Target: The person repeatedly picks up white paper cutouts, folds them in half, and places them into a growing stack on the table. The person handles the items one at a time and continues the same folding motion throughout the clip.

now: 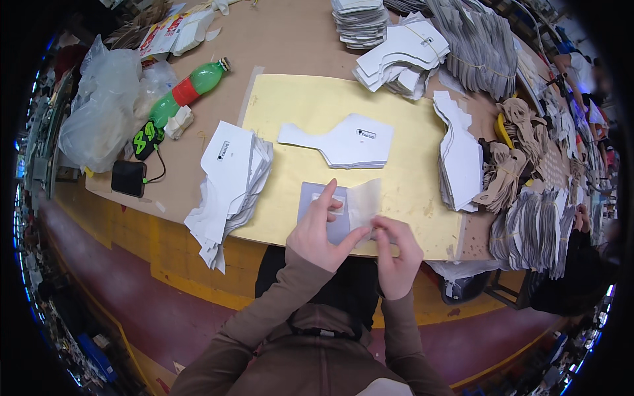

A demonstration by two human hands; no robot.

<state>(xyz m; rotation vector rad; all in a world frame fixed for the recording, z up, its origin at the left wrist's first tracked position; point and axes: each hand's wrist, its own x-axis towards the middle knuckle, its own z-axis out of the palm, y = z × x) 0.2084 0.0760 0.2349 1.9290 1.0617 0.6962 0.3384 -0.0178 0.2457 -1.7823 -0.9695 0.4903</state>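
A flat grey-blue sheet (337, 229) lies near the front of the yellow board (422, 198), with a small pale rectangle (337, 205) on it. Along its right side stands a translucent whitish sheet (364, 203), partly lifted. Over the grey-blue sheet my left hand (318, 232) rests with fingers spread, its thumb reaching to the translucent sheet's lower edge. My right hand (398, 257) pinches that sheet's lower right corner between thumb and forefinger. Just beyond my hands is a small stack of white shaped pieces (347, 143) with a printed mark.
Left of the board leans a fanned stack of white pieces (228, 178); another white stack (457, 152) stands right. Bundles of grey pieces (479, 49) and beige pieces (508, 168) lie farther right. A green bottle (188, 91), a phone (129, 179) and plastic bags (102, 109) sit left.
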